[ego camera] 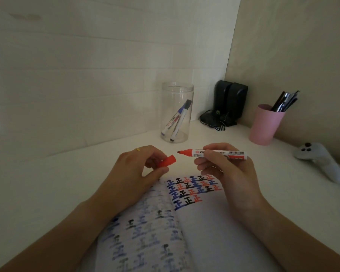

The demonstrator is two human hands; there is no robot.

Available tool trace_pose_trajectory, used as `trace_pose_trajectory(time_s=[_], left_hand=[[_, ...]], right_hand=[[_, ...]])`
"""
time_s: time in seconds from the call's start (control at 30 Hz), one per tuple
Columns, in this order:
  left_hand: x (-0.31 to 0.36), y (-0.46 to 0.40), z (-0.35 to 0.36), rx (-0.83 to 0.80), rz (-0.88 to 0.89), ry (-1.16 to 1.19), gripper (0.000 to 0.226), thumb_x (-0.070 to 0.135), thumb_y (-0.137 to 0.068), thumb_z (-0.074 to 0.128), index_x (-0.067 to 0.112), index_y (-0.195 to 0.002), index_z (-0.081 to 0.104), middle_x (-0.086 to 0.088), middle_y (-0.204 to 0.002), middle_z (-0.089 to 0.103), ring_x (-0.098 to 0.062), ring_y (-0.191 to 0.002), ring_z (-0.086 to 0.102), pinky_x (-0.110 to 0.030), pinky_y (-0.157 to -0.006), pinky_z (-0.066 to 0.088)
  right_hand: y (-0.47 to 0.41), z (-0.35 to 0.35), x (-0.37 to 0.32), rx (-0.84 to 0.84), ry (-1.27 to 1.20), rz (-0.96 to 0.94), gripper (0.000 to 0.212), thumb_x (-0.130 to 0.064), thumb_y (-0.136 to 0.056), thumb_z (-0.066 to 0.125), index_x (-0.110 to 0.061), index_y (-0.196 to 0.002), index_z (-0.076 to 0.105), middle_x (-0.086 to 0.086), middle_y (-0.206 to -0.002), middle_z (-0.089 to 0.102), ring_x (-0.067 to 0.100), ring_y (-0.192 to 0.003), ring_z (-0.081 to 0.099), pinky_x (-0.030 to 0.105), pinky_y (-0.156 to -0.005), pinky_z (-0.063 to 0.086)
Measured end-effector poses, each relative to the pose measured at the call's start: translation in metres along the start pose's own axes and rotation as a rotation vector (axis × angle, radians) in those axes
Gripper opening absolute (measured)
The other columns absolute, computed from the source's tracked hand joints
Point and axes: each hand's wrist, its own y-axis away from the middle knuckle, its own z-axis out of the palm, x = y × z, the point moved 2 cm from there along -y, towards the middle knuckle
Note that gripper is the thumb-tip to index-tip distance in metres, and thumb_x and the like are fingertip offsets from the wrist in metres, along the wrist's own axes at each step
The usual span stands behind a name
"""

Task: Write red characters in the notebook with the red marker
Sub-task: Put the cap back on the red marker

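Note:
An open notebook (pixel 200 228) lies on the white desk below my hands. Rows of blue, black and red characters (pixel 192 190) fill the top of its right page; ink shows through the left page. My right hand (pixel 222 169) holds the uncapped red marker (pixel 214 153) level above the notebook, its red tip pointing left. My left hand (pixel 137 169) pinches the red cap (pixel 167 160) between thumb and fingers, a short gap left of the marker tip.
A clear plastic jar (pixel 176 112) with two markers, one blue and one black, stands behind. Black speakers (pixel 227 104) sit in the corner, a pink cup (pixel 266 124) of pens to the right, and a white game controller (pixel 320 160) at far right.

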Motion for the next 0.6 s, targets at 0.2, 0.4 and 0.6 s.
trace_pose_trajectory(time_s=[0.2, 0.4, 0.6], left_hand=[[0.002, 0.001, -0.002, 0.005, 0.049, -0.002, 0.019, 0.029, -0.087, 0.073, 0.027, -0.106, 0.069, 0.016, -0.095, 0.069, 0.003, -0.09, 0.061, -0.001, -0.08, 0.041], [0.01, 0.003, -0.005, 0.018, 0.19, 0.031, 0.017, 0.024, -0.093, 0.065, 0.019, -0.109, 0.068, 0.009, -0.095, 0.064, -0.007, -0.089, 0.06, -0.01, -0.08, 0.044], [0.017, 0.008, -0.012, 0.003, 0.115, 0.166, 0.033, 0.038, -0.101, 0.036, 0.025, -0.085, 0.062, 0.016, -0.066, 0.054, -0.008, -0.063, 0.052, -0.011, -0.06, 0.037]], right_hand=[[0.0, 0.001, 0.004, -0.048, 0.032, 0.031, 0.01, -0.003, -0.09, 0.065, -0.002, -0.093, 0.075, 0.016, -0.076, 0.078, 0.024, -0.068, 0.072, 0.031, -0.068, 0.06], [0.004, 0.003, 0.005, -0.179, -0.026, 0.089, 0.017, -0.012, -0.081, 0.074, -0.005, -0.096, 0.078, 0.017, -0.08, 0.076, 0.022, -0.071, 0.07, 0.027, -0.068, 0.056], [0.009, 0.004, -0.006, -0.306, -0.029, 0.076, 0.029, -0.015, -0.072, 0.076, -0.007, -0.1, 0.08, 0.017, -0.088, 0.08, 0.024, -0.077, 0.076, 0.025, -0.069, 0.06]])
